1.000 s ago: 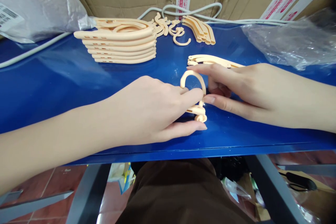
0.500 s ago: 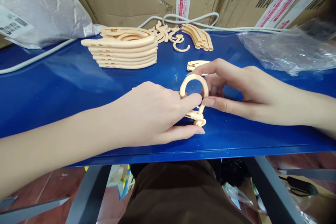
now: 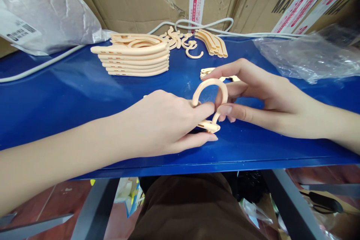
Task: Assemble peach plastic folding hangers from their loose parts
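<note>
My left hand (image 3: pixel 165 123) lies palm down, closed around a beige plastic hanger arm (image 3: pixel 208 125); most of that arm is hidden under the palm. A beige hanger hook (image 3: pixel 211 82) stands upright with its curve on top, its lower end meeting the arm's right end. Whether the two are locked together I cannot tell. My right hand (image 3: pixel 253 97) pinches the right side of the hook between thumb and fingers. Just behind the right fingers lie some small beige hanger pieces (image 3: pixel 207 71), partly covered.
Farther back on the blue table (image 3: pixel 56 120) sit a stack of beige hangers (image 3: pixel 132 58), loose hooks (image 3: pixel 194 54) and curved arms (image 3: pixel 212 43). A white cable (image 3: pixel 160 26) runs before cardboard boxes (image 3: pixel 126 0). Plastic bags (image 3: pixel 309 56) lie at right, a silvery package (image 3: pixel 53 11) at left.
The hook has turned a little and its ring looks wider. Its knobbed lower end, seen below the arm before, now sits at the arm's end. Both hands keep their hold.
</note>
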Motion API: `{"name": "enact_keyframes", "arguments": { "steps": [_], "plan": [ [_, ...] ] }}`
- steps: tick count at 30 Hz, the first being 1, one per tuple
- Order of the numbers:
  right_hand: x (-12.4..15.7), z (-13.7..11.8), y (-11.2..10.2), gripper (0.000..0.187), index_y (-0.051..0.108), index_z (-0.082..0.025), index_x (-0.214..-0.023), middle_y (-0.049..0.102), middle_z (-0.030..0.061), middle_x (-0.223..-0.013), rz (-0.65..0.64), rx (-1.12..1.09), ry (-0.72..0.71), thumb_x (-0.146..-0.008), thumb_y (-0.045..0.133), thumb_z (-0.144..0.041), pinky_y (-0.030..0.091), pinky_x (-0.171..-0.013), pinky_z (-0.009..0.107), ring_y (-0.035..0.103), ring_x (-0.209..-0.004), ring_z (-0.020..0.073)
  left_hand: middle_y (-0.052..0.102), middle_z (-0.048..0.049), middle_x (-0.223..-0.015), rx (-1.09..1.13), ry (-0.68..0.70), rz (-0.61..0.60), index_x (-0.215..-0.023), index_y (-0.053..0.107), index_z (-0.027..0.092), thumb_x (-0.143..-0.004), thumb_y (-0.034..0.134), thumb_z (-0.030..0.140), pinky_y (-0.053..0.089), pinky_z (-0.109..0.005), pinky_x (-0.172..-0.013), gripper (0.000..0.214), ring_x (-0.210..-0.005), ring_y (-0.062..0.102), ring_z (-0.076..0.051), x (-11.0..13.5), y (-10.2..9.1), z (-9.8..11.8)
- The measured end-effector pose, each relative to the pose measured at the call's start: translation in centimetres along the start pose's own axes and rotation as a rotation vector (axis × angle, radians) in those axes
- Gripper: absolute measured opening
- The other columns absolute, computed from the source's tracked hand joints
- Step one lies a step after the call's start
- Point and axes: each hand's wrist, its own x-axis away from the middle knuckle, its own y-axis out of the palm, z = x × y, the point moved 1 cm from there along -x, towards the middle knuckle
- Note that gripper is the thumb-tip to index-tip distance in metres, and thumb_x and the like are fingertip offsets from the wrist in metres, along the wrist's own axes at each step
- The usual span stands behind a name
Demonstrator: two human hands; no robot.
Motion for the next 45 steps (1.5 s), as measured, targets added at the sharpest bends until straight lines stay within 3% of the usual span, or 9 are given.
{"name": "enact_keyframes", "arguments": {
  "steps": [6, 10, 23, 30, 33, 36, 41, 45],
  "plan": [
    [0.0, 0.1, 0.1, 0.033, 0.056, -0.021, -0.141, 0.08, 0.0002, -0.108, -0.033, -0.073, -0.019, -0.113, 0.068, -0.035, 0.064, -0.073, 0.023, 0.076, -0.086, 0.0126, 0.071, -0.0001, -0.071, 0.013, -0.02, -0.046, -0.143, 0.067, 0.011, -0.12, 0.055, 0.048, 0.03, -0.031, -0.051, 0.045, -0.055, 0.064, -0.02, 0.0, -0.3, 0.0],
    [0.1, 0.4, 0.0, 0.032, 0.058, -0.026, -0.141, 0.08, -0.0038, -0.106, -0.025, -0.056, 0.007, -0.112, 0.069, -0.037, 0.065, -0.072, 0.025, 0.077, -0.085, 0.0134, 0.067, 0.0015, -0.066, 0.0, -0.033, -0.064, -0.144, 0.067, 0.011, -0.12, 0.053, 0.049, 0.028, -0.032, -0.049, 0.046, -0.053, 0.061, -0.021, -0.1, -0.4, 0.1],
    [0.1, 0.5, 0.1, 0.035, 0.058, -0.023, -0.142, 0.081, -0.0029, -0.103, -0.037, -0.077, -0.019, -0.112, 0.07, -0.036, 0.065, -0.073, 0.025, 0.075, -0.081, 0.0126, 0.071, 0.0015, -0.07, -0.005, -0.032, -0.057, -0.141, 0.067, 0.015, -0.123, 0.044, 0.049, 0.032, -0.032, -0.051, 0.044, -0.056, 0.064, -0.02, 0.0, -0.1, 0.0],
    [0.1, 0.6, 0.0, 0.038, 0.056, -0.023, -0.146, 0.084, 0.0006, -0.111, -0.045, 0.059, -0.055, -0.114, 0.068, -0.041, 0.064, -0.08, 0.029, 0.081, -0.092, 0.0157, 0.066, 0.0025, -0.068, -0.062, -0.016, 0.138, -0.138, 0.065, 0.016, -0.124, 0.033, 0.047, 0.028, -0.035, -0.051, 0.047, -0.052, 0.056, -0.02, 0.5, 1.2, -0.1],
    [0.0, 0.6, -0.1, 0.043, 0.055, -0.02, -0.151, 0.087, 0.0039, -0.116, -0.054, 0.133, -0.074, -0.116, 0.064, -0.043, 0.064, -0.08, 0.032, 0.083, -0.096, 0.0191, 0.062, 0.0031, -0.064, -0.036, -0.031, 0.091, -0.124, 0.069, 0.02, -0.122, 0.041, 0.047, 0.025, -0.033, -0.051, 0.039, -0.051, 0.052, -0.019, 0.2, 0.6, 0.0],
    [0.0, 0.4, -0.3, 0.046, 0.053, -0.018, -0.156, 0.088, 0.0067, -0.123, -0.073, 0.217, -0.091, -0.117, 0.06, -0.042, 0.062, -0.08, 0.034, 0.085, -0.103, 0.0223, 0.066, 0.0014, -0.068, -0.004, -0.052, -0.047, -0.12, 0.07, 0.021, -0.12, 0.051, 0.048, 0.026, -0.031, -0.053, 0.033, -0.053, 0.052, -0.018, 0.0, 0.3, 0.0],
    [0.2, -0.1, -0.6, 0.05, 0.052, -0.017, -0.162, 0.089, 0.0058, -0.121, -0.074, 0.309, -0.121, -0.119, 0.058, -0.041, 0.059, -0.077, 0.034, 0.081, -0.09, 0.0188, 0.076, -0.0025, -0.081, -0.012, -0.051, 0.071, -0.12, 0.067, 0.02, -0.122, 0.036, 0.039, 0.02, -0.036, -0.056, 0.036, -0.056, 0.052, -0.019, 0.4, 0.8, 0.0],
    [0.4, -0.3, -0.7, 0.053, 0.052, -0.014, -0.165, 0.088, 0.0055, -0.117, -0.075, 0.349, -0.137, -0.12, 0.056, -0.041, 0.058, -0.077, 0.033, 0.079, -0.089, 0.0177, 0.069, -0.0003, -0.071, -0.014, -0.014, 0.081, -0.115, 0.068, 0.019, -0.123, 0.032, 0.039, 0.023, -0.035, -0.053, 0.042, -0.05, 0.045, -0.019, 0.3, 0.6, 0.0]
  ]
}}
